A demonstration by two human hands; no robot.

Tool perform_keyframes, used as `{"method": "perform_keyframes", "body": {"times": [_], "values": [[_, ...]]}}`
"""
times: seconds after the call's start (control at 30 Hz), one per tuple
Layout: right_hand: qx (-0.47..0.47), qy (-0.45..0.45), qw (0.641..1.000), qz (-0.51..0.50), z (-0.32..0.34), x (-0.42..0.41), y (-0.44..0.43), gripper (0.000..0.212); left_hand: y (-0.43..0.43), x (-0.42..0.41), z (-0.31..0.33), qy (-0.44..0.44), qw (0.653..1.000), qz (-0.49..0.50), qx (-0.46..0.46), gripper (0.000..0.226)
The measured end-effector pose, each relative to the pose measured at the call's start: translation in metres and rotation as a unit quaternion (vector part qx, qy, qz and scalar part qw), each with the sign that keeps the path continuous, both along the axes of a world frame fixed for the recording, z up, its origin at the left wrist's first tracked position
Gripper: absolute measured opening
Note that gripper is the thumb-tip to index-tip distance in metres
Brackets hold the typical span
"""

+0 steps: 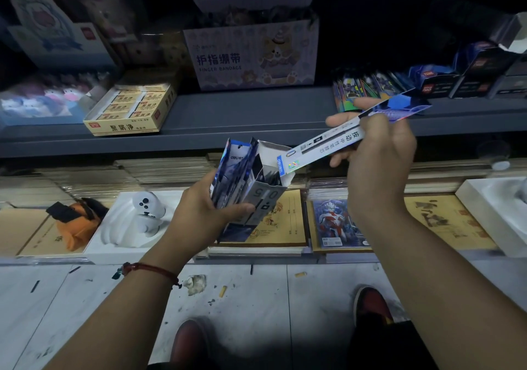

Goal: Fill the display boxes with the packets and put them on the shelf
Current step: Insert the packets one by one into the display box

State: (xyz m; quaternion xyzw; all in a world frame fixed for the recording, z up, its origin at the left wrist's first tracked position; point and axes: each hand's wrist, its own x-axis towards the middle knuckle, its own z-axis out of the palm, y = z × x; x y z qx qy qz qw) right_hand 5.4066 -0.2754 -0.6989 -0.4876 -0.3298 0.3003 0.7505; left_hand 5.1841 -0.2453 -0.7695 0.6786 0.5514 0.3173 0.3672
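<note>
White packet (328,144) slants above open display box (266,197).

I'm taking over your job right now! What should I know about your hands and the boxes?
The left hand grips the open display box, upright above the notebooks.
The right hand pinches one long packet, its lower end at the box's mouth, not yet inside.
Done: several packets stand in the box.
Left: slide this packet in, top up if there is room, then set the box on the grey shelf, probably near the dark boxes at the right.
</note>
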Motion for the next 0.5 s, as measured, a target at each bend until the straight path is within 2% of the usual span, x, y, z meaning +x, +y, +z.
{"method": "perform_keyframes", "body": {"times": [0.17,0.37,0.43,0.5], "values": [[-0.015,-0.044,0.998,0.031,0.000,-0.008,-0.002,0.023,-0.001,0.003,0.004,-0.056,0.998,-0.011,-0.008,0.051],[-0.021,-0.084,0.995,0.056,-0.005,-0.014,-0.001,0.023,-0.001,0.004,0.002,-0.054,0.998,-0.021,-0.020,0.063],[-0.042,-0.125,0.989,0.066,-0.012,-0.015,0.002,0.022,-0.002,0.005,0.002,-0.043,0.999,-0.024,-0.016,0.065],[-0.060,-0.203,0.974,0.074,-0.020,-0.016,0.004,0.021,-0.002,0.005,0.003,-0.030,0.999,-0.031,-0.010,0.065]]}}
